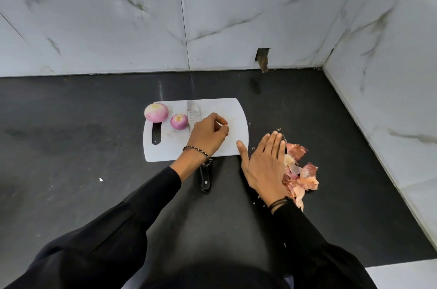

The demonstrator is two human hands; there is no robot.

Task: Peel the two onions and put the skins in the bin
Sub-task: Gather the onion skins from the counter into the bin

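gathering skins (301, 171) right of board (234, 109): right hand (264, 166) laid flat, fingers straight; scrap (225, 125) pinched by left hand (208, 137); bin transfer judged next.

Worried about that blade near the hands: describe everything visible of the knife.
The knife lies flat on the white cutting board, dimpled steel blade pointing away, tip near the far edge. Its black riveted handle juts past the near edge over the dark counter. The left hand and wrist hide its middle; neither hand grips it. The smaller onion sits just left of the blade.
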